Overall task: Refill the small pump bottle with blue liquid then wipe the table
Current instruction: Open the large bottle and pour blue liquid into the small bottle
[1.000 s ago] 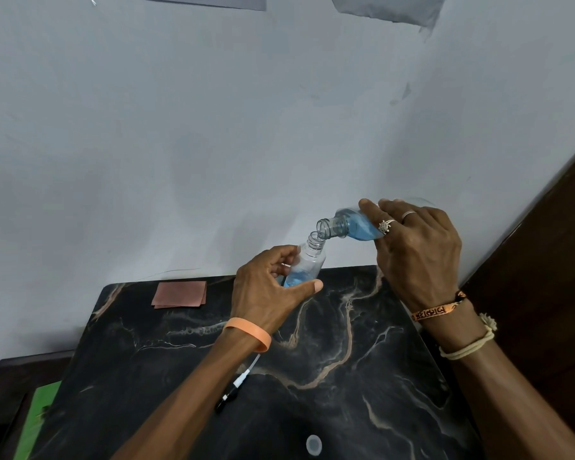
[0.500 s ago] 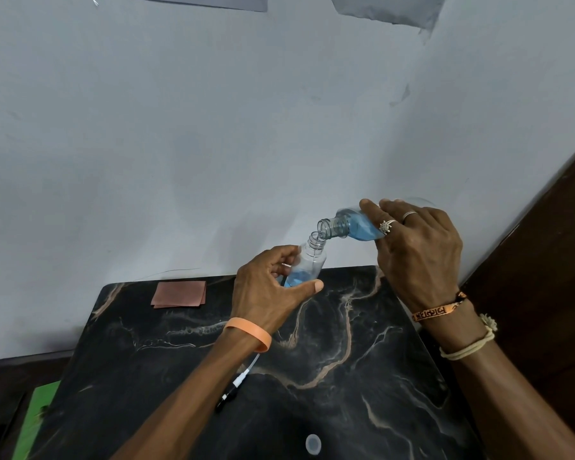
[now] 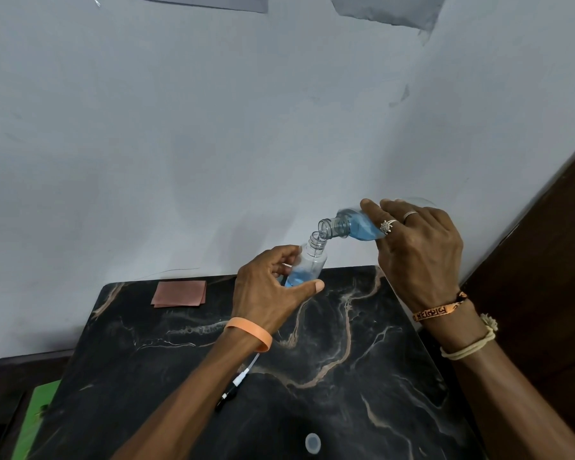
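Note:
My left hand (image 3: pixel 266 293) grips the small clear bottle (image 3: pixel 307 265), held tilted above the far edge of the black marble table (image 3: pixel 362 360); blue liquid fills its lower part and its neck is uncapped. My right hand (image 3: pixel 419 250) holds a larger clear bottle (image 3: pixel 352 227) tipped almost flat, its open mouth touching the small bottle's neck, blue liquid lying inside it. A pump head (image 3: pixel 234 385), white and black, lies on the table partly under my left forearm.
A folded brown cloth (image 3: pixel 180 293) lies at the table's far left. A small white cap (image 3: pixel 312 443) rests near the front edge. A white wall stands right behind the table, a dark wooden panel (image 3: pixel 551 260) to the right, a green object (image 3: pixel 37 413) low at the left.
Both hands and bottles hold nearly the same pose; the large bottle stays tipped into the small one. No clear movement otherwise.

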